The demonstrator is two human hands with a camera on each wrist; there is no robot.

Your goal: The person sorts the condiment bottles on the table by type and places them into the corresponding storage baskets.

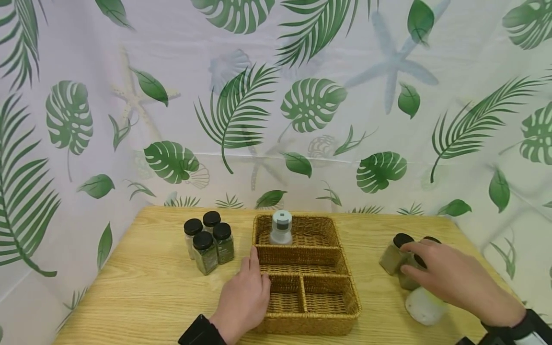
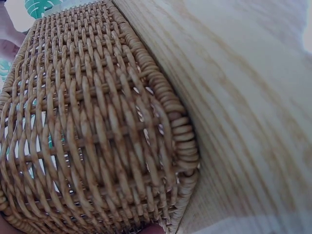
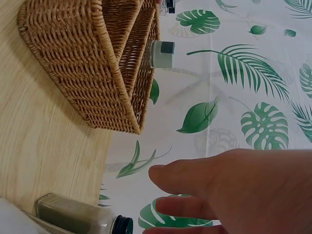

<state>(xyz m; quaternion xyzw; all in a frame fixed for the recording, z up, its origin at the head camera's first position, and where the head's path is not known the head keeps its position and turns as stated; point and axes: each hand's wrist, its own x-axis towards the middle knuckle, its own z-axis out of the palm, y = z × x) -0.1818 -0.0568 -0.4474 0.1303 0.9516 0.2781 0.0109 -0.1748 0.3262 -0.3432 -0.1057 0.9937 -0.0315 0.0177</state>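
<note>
In the head view, the woven basket (image 1: pixel 308 327) at lower centre is golden brown; jars (image 1: pixel 389 259) at lower right wear black lids (image 1: pixel 403 239). Green leaves (image 1: pixel 313 104) and pale blue and cream starfish (image 1: pixel 393 65) pattern the white backdrop (image 1: pixel 178 52) above the yellowish, wood-grained table (image 1: pixel 142 280).

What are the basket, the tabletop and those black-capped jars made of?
Basket: probably low-sheen wicker, given its interlaced strands. Tabletop: smooth wood or wood-look laminate, given its grain. Jars: smooth glass or clear plastic, being see-through.
</note>
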